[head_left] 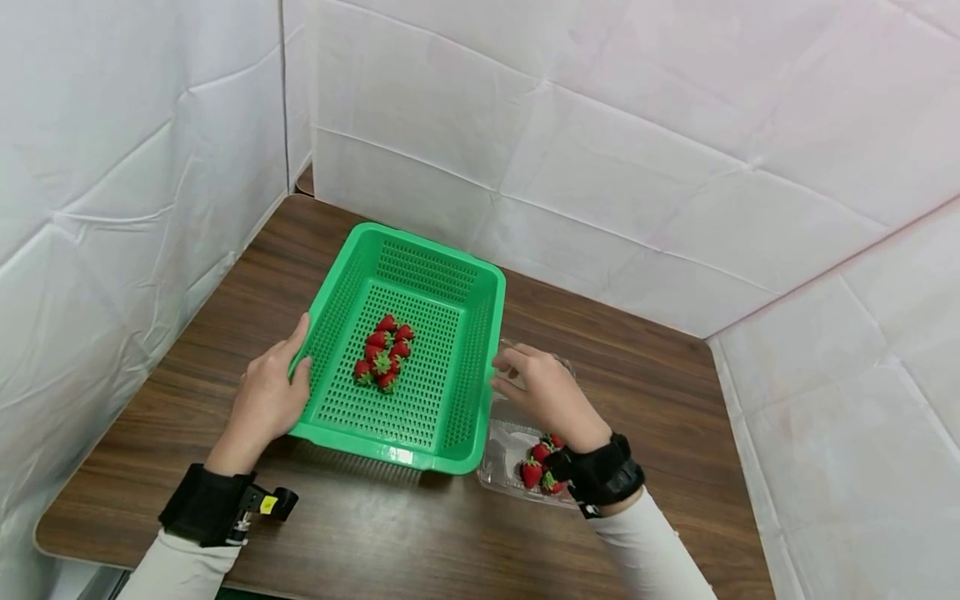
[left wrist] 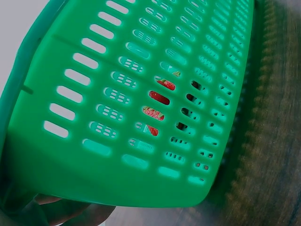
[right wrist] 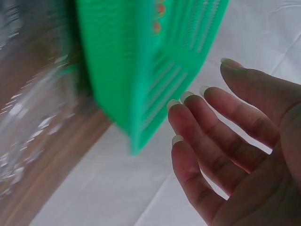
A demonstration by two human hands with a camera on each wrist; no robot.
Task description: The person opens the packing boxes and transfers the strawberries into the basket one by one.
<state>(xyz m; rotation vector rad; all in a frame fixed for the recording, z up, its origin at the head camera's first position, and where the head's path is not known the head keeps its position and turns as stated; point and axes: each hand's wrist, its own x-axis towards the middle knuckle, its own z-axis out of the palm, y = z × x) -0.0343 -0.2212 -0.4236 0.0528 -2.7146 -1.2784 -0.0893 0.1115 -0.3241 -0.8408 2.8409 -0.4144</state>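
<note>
My left hand (head_left: pixel 266 396) grips the left rim of a green perforated plastic basket (head_left: pixel 431 350). Some of its fingers (left wrist: pixel 68 212) show past the basket's edge in the left wrist view. Several red strawberries (head_left: pixel 381 357) with green caps lie grouped on the basket floor, left of its middle. Beside the right rim, my right hand (head_left: pixel 551 396) is empty, its fingers loosely bent and spread; the right wrist view has the fingertips (right wrist: pixel 174 104) close to the basket wall. Beneath that hand and forearm sits a clear plastic box (head_left: pixel 501 458), partly hidden, with several strawberries (head_left: pixel 532 474) inside.
Everything is above or on a dark wood-grain table (head_left: pixel 360 533). White sheeting (head_left: pixel 600 167) hangs behind it and along both sides. A shadow lies on the table under the basket's near edge. Each wrist wears a black strap (head_left: pixel 206 504) with a small camera.
</note>
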